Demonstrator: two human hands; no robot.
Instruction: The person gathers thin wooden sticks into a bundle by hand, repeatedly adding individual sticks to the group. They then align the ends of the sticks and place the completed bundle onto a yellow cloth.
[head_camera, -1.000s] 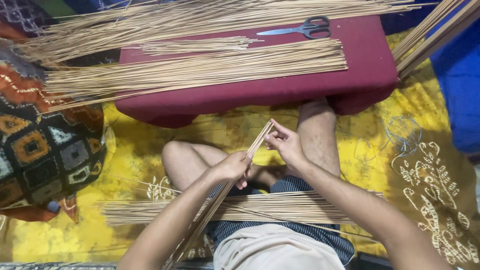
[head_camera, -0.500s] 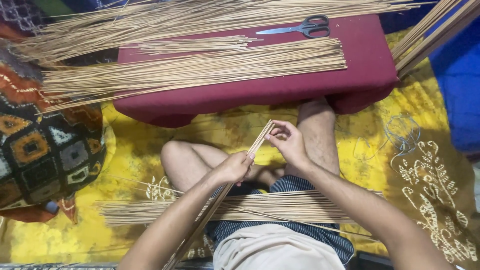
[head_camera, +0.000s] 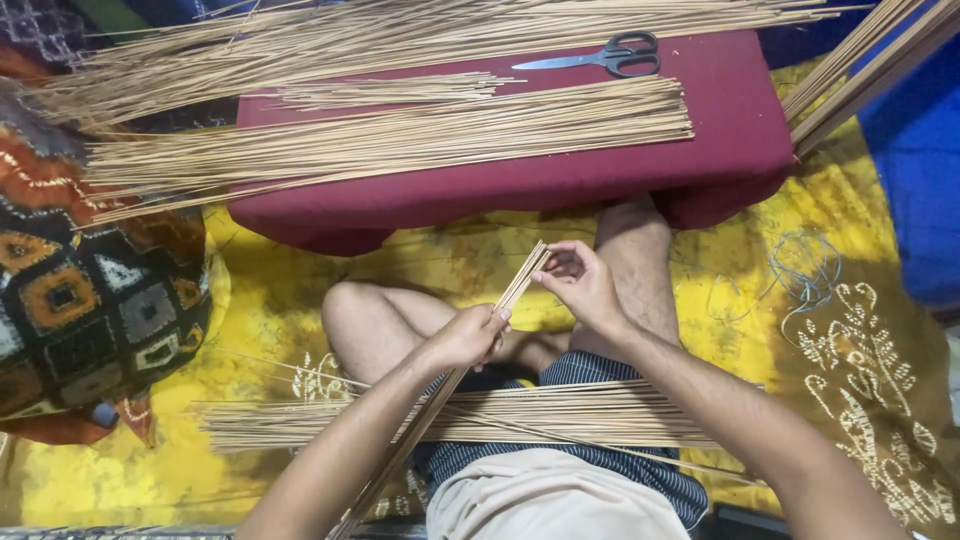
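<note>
My left hand (head_camera: 468, 336) is closed around a thin bundle of long tan sticks (head_camera: 520, 285) that slants from my lap up toward the cushion. My right hand (head_camera: 580, 280) pinches the upper tips of that same bundle with thumb and fingers. A flat layer of more sticks (head_camera: 560, 415) lies across my lap, under both forearms. I sit cross-legged on a yellow patterned cloth (head_camera: 870, 370).
A maroon cushion (head_camera: 720, 150) ahead carries rows of cut sticks (head_camera: 400, 135) and grey-handled scissors (head_camera: 610, 55). A patchwork pillow (head_camera: 90, 300) sits at the left. Longer sticks (head_camera: 860, 60) lean at the upper right beside blue fabric (head_camera: 920, 160). Thin wire (head_camera: 805, 265) lies on the cloth.
My right hand's fingers have shifted slightly at the bundle's tips. The left hand and the bundle stay where they were.
</note>
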